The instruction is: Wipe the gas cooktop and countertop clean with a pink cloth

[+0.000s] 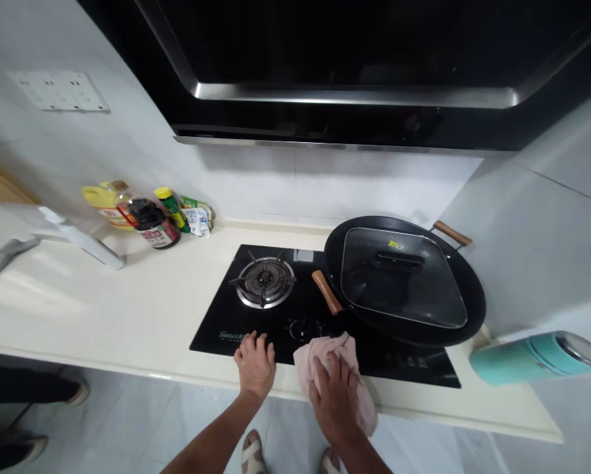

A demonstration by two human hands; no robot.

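Under my right hand [335,395] is a pink cloth [308,368], pressed against the front edge of the black gas hob [214,322] beside the control knob [299,329]. The fingers are spread over the cloth and bent into it. My left hand [256,365] rests on the hob's front left edge, fingers a little apart and slightly curled, with nothing in it. Behind it, the left burner [264,278] is bare. A large black wok [473,289] with wooden handles covers the hob's right side, and a square glass lid [404,289] lies in it.
A turquoise flask [513,359] stands at the counter's right end. Bottles, including a dark sauce jar [157,227], and packets [198,217] line the back left. The range hood [345,122] hangs low overhead. Another person's feet [78,392] show on the floor at left.
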